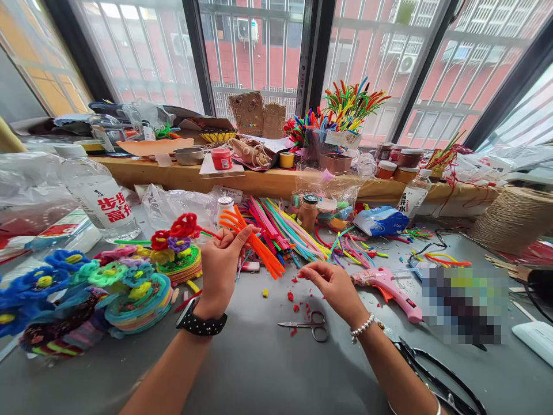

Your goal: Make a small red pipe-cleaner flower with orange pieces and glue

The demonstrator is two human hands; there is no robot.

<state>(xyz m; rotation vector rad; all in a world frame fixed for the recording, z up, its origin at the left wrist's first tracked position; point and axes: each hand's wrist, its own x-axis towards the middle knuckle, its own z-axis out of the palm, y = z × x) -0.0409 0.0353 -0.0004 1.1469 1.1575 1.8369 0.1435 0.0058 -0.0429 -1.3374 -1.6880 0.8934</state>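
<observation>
My left hand [221, 262] is closed, its thumb and fingers pinched across the middle of a bundle of orange pipe cleaners [268, 256] whose ends fan out on both sides. A red pipe-cleaner flower [185, 225] is just left of those fingers; its stem runs to them, and I cannot tell if it is gripped too. My right hand [330, 285] hovers over the table with thumb and fingertips together; anything between them is too small to make out. Below and between the hands lie small scissors [318, 327], red scraps [290, 296] and a yellow bit [265, 293].
Pipe-cleaner flowers [138, 302] cluster at left beside a water bottle [97, 193]. Loose pipe cleaners [283, 227] spread behind my hands. A pink glue gun [395, 291], black-handled tool [432, 360] and twine spool [503, 222] are at right. A crowded wooden ledge [268, 185] runs behind.
</observation>
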